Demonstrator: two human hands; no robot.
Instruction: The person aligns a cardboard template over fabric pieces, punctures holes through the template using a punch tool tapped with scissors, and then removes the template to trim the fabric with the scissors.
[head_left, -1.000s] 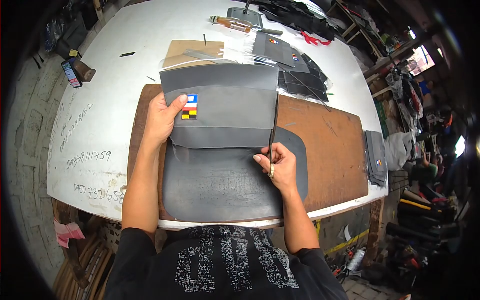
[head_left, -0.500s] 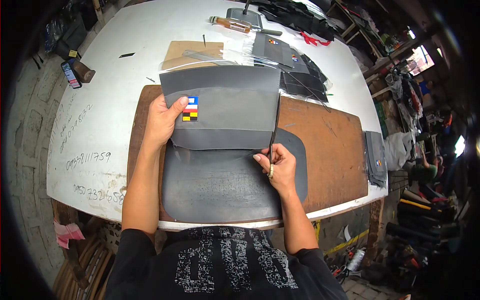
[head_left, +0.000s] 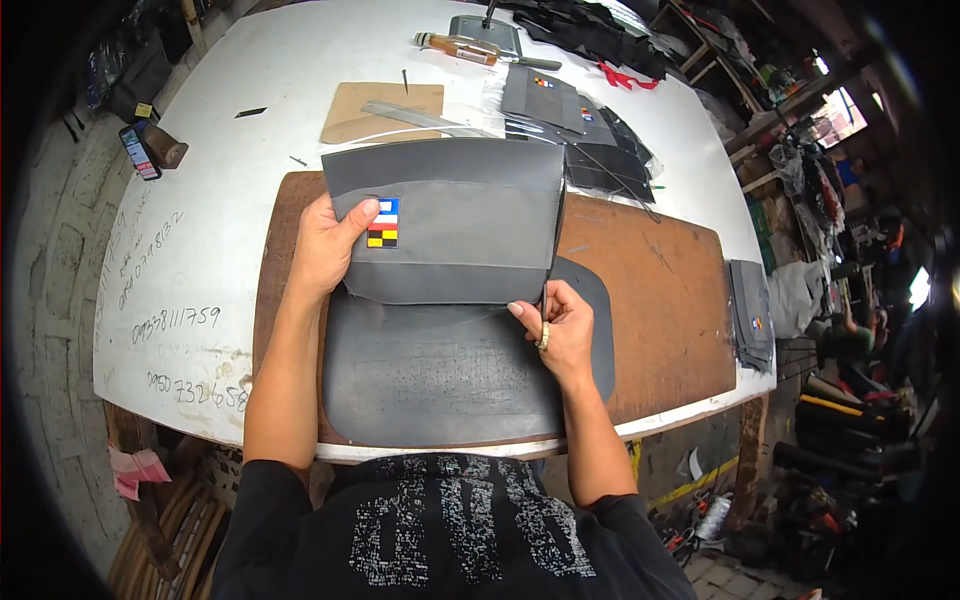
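Observation:
A grey panel (head_left: 470,220) with black bands along its top and bottom is held up over a black rubber mat (head_left: 450,370). My left hand (head_left: 330,238) grips its left side, thumb on the front beside a small patch (head_left: 382,228) of coloured blocks. At the lower right corner, my right hand (head_left: 560,325) is closed, thumb and fingers pinched on a thin black strip (head_left: 545,291) running along the panel's right edge. Whether the strip is joined to the panel is unclear. A ring is on that hand.
Beneath the mat lies a brown board (head_left: 650,300) on the white table (head_left: 190,290). Beyond the panel are a metal ruler (head_left: 410,116), a tan sheet (head_left: 355,105), stacked patched panels (head_left: 550,100) and a bottle (head_left: 457,48). More panels (head_left: 748,315) lie at the right edge; a phone (head_left: 140,152) is left.
The panel has shifted slightly down and right and tilted a little, uncovering more of the ruler and tan sheet. Less of the black strip shows above my right hand. Both hands keep their grip.

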